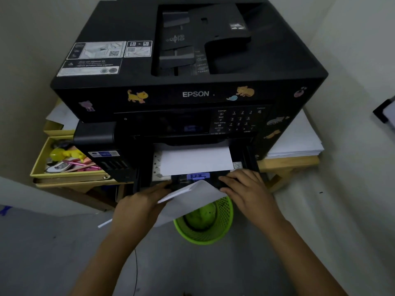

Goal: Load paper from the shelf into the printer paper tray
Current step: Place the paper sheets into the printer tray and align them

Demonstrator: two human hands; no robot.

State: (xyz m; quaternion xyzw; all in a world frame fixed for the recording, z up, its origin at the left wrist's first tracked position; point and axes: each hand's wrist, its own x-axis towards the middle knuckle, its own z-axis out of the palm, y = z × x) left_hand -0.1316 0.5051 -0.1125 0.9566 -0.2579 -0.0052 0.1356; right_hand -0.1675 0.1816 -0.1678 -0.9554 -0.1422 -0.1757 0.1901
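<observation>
A black Epson printer stands on a low wooden shelf. Its paper tray is pulled out at the front, with white sheets lying in it and a blue paper guide at the near end. My left hand grips a stack of white paper that hangs tilted in front of the tray. My right hand rests on the tray's front edge, its fingers curled over the black rim and touching the stack's corner.
A green mesh bin stands on the floor right under the held paper. A yellow box of pens and small items sits left of the printer. A pile of white paper lies on the shelf to the right. Walls close in on both sides.
</observation>
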